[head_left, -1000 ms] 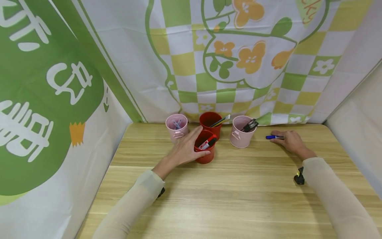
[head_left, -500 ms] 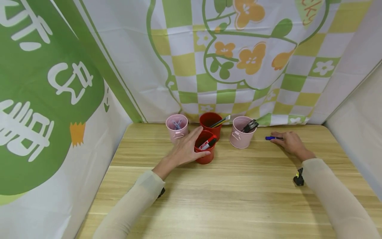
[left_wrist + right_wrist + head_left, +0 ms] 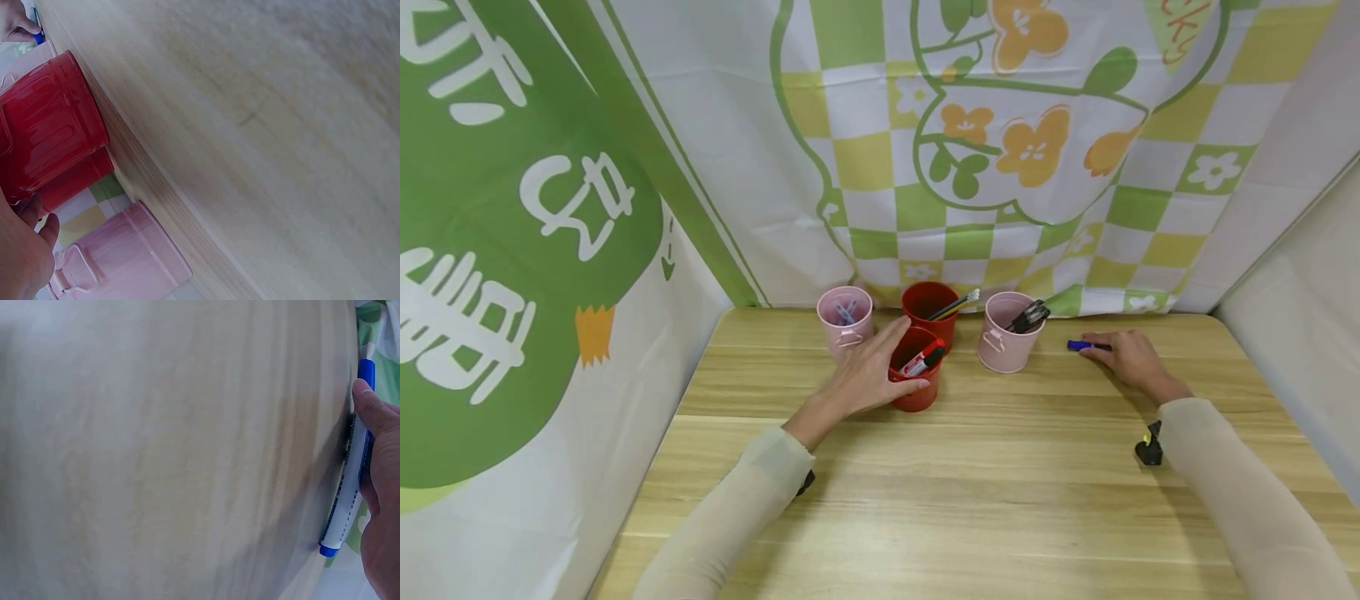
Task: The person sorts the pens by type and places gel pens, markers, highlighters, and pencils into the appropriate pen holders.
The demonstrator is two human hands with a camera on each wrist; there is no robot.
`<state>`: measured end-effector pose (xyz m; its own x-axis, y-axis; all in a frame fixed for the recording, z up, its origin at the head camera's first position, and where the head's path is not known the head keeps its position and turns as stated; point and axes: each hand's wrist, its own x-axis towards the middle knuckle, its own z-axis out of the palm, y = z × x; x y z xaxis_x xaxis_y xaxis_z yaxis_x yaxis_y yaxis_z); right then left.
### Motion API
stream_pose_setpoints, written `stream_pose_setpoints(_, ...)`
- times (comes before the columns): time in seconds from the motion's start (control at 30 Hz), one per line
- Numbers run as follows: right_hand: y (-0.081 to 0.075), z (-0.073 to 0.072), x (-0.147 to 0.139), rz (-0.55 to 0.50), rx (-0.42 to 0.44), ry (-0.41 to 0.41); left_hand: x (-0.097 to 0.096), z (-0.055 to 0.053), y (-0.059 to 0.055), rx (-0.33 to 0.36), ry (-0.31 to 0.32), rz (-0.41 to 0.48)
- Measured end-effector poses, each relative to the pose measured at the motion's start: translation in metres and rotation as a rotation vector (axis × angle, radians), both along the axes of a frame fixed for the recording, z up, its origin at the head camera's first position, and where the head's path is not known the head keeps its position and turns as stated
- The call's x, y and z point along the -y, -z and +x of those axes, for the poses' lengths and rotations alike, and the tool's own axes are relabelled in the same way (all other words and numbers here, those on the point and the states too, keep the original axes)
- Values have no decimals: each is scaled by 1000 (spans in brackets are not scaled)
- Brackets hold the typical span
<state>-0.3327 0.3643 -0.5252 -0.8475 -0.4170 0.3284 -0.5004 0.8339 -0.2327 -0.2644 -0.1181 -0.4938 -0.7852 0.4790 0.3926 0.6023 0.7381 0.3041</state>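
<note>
My left hand (image 3: 867, 372) spans the front red bucket (image 3: 916, 400), its thumb across the near side and its fingers along the left. White-barrelled markers (image 3: 917, 364) with red and black ends lean inside that bucket. In the left wrist view, fingertips (image 3: 50, 230) show beside the red bucket's wall (image 3: 47, 119). On the right, my right hand (image 3: 1135, 360) pinches a blue-capped marker (image 3: 1079, 345) low over the table. The right wrist view shows the marker's white barrel (image 3: 345, 487) with blue at both ends, the thumb pressing near the cap.
Behind stands another red bucket (image 3: 925, 292) with pencils (image 3: 957, 305). A pink bucket (image 3: 842, 340) holding pale blue items is at left; another pink bucket (image 3: 1000, 357) holds black items (image 3: 1028, 317). A patterned cloth (image 3: 970, 242) hangs behind the wooden table (image 3: 970, 500).
Both hands stay nearly where they were; the blue-capped marker has barely shifted in the right hand. The buckets have not moved.
</note>
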Motion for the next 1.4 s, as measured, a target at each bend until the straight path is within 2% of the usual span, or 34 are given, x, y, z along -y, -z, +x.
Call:
stream_pose_setpoints(0.37, -11, -1, -3, -35, 16, 37, -2, -1, -2, 26, -4, -9)
stream_pose_setpoints(0.6, -20, 1, -4, -83, -9, 65, -2, -1, -3, 7, -6, -19)
stream_pose_setpoints(0.9, -35, 7, 3, -213, -59, 61, -2, 1, -4, 29, -3, -3)
stream_pose_setpoints(1.03, -40, 11, 6, -274, -50, 69, -2, 1, -4, 36, -1, -1)
stream_pose_setpoints(1.23, -42, 15, 7, -380, -14, 155, -2, 1, -3, 32, -6, -6)
stream_pose_setpoints(1.4, -46, 16, 8, -525, 24, 256, -1, 1, -3, 34, -25, -15)
